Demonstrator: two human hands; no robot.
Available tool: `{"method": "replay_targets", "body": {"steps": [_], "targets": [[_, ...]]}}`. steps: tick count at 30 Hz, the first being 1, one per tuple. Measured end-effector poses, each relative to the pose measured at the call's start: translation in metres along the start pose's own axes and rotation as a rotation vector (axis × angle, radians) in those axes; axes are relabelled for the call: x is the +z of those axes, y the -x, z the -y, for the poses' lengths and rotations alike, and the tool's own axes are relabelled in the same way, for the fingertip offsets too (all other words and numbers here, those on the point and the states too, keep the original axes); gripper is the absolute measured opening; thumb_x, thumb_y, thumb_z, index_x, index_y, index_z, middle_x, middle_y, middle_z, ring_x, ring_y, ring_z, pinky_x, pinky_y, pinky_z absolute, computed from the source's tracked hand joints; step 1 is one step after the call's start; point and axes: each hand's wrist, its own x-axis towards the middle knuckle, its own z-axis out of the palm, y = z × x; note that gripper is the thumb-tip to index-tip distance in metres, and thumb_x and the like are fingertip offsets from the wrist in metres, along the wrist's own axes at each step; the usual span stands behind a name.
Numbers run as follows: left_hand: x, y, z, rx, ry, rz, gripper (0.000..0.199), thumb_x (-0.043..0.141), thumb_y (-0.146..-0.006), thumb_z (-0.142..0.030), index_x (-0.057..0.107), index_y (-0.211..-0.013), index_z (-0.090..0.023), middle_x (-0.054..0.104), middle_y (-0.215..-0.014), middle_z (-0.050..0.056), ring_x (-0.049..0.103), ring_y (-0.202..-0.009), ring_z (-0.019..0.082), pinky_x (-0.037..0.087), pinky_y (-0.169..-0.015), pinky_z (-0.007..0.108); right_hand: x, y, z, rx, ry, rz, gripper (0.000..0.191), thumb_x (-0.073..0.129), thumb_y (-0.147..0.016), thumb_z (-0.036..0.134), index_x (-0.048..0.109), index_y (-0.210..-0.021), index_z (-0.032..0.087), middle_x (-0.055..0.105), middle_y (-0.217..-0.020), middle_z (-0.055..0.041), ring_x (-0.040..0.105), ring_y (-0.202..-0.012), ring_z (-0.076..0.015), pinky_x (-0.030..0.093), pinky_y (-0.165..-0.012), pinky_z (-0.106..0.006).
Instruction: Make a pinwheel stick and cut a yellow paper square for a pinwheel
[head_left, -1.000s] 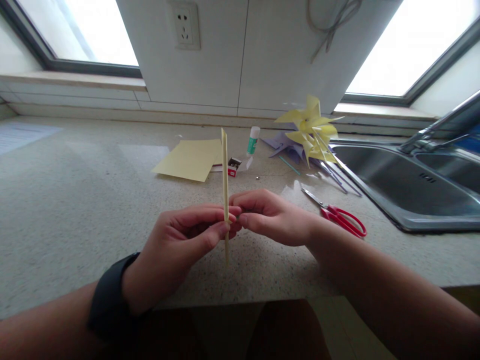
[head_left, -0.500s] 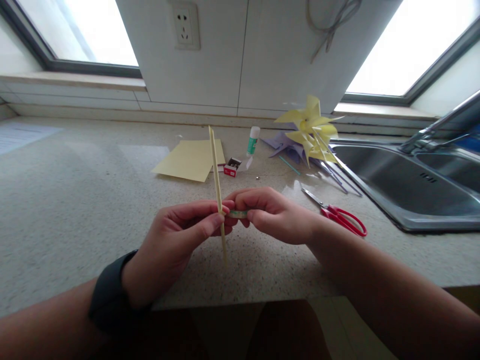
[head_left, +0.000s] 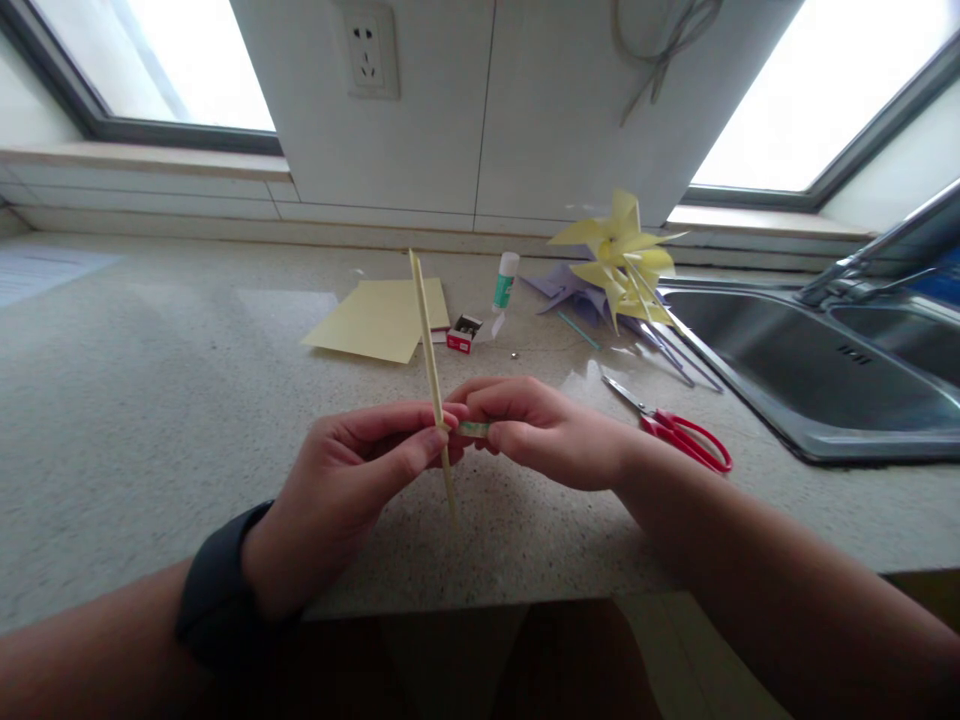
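Note:
Upright in front of me stands a thin yellow paper stick (head_left: 426,330), slightly tilted. My left hand (head_left: 367,460), with a dark band at the wrist, pinches its lower part between thumb and fingers. My right hand (head_left: 540,430) is closed on a small pale-green roll of tape (head_left: 472,429), seen edge-on, just right of the stick. The fingertips of both hands nearly meet behind the stick, and some are hidden.
Behind lie yellow paper sheets (head_left: 371,320), a red box of small metal pieces (head_left: 461,338) and a glue stick (head_left: 505,282). Yellow pinwheels (head_left: 619,245), a purple pinwheel (head_left: 559,285) and red-handled scissors (head_left: 686,440) lie right, near the sink (head_left: 757,350).
The top of the yellow paper stick has tipped slightly left. My right thumb has shifted a little left along the tape roll. Both hands keep their grip.

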Motion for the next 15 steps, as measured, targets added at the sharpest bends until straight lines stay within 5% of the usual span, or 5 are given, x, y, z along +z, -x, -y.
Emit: {"method": "replay_targets", "body": {"steps": [15], "targets": [[0.0012,0.004,0.0001,0.015,-0.161,-0.03,0.016,0.075,-0.086,-0.025,0.08,-0.101,-0.026,0.079,-0.105,0.003,0.073,-0.097,0.018,0.057,-0.089,0.026,0.0037,-0.0007,0.0029,0.052,0.096,-0.064,0.017,0.047,-0.079,0.018,0.063,-0.08,0.015,0.061,-0.084,-0.0029,0.055,-0.078,-0.015,0.042,-0.069,-0.029]]}}
